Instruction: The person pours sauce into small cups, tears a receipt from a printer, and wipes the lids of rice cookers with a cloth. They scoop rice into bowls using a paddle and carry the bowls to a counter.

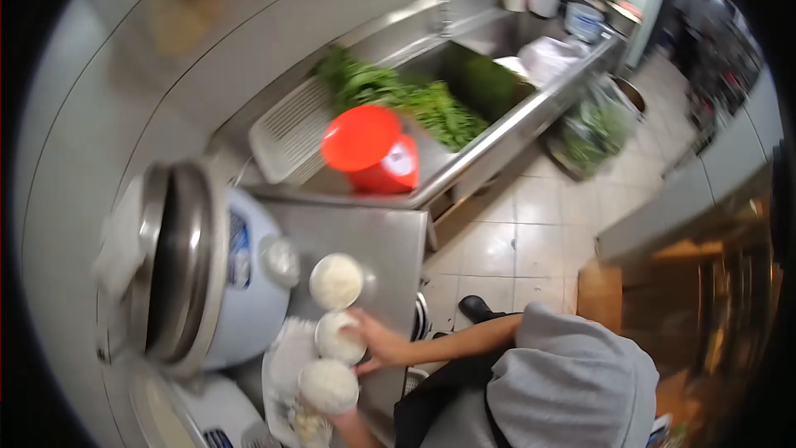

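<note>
Three round bowls of white rice stand in a row by the counter's left part. The far bowl [337,281] rests on the steel counter [385,241], touched by no hand. My right hand [383,343] reaches in from the grey sleeve and grips the edge of the middle bowl [338,338]. At the bottom, my left hand [348,421] holds the near bowl [328,385], which hides most of its fingers. A white tray [278,377] with pale pieces in it lies beside and partly under the near bowl.
A large rice cooker [261,282] with its lid raised stands left of the bowls. Beyond the counter, a red container [361,145], a ribbed white tray [286,133] and leafy greens [439,112] lie by the steel sink [531,108]. A bag of greens [589,137] sits on the floor.
</note>
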Demonstrator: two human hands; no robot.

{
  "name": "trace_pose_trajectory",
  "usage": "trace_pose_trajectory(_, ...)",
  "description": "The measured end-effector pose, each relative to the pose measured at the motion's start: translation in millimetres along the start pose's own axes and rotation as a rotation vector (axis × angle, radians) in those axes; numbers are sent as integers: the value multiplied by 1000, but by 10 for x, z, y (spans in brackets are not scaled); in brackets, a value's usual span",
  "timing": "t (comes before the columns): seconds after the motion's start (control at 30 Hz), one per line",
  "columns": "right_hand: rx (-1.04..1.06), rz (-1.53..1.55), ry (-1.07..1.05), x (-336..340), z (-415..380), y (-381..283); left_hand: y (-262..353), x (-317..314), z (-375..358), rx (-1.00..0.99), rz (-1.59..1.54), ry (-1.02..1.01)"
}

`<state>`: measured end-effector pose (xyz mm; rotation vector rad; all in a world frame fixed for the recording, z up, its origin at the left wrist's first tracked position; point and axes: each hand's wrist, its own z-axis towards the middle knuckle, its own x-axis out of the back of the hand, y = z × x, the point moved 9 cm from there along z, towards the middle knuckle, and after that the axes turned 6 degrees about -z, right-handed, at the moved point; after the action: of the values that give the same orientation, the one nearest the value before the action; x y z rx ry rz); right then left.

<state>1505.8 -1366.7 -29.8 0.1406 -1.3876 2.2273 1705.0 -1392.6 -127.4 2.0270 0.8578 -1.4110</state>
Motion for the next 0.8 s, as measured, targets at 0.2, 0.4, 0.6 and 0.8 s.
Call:
trace_pose_trajectory(0.2, 114, 66, -27, 594, -223, -61, -763, -468, 238, -76, 173, 10)
trace_pose_trajectory(0.4, 149, 6, 139, 2276, -499, 336, -2325, -1114, 936, 58, 284, -30)
trace_pose_trajectory(0.6, 121, -174, 462, 4598, -858, 721, -4356, -1790, 1693, 355, 352, -151)
trace_pose_trajectory(0.8, -21, -444, 749, 6618, -1477, 1190, -6530, -2401, 2568, 572, 571, -194)
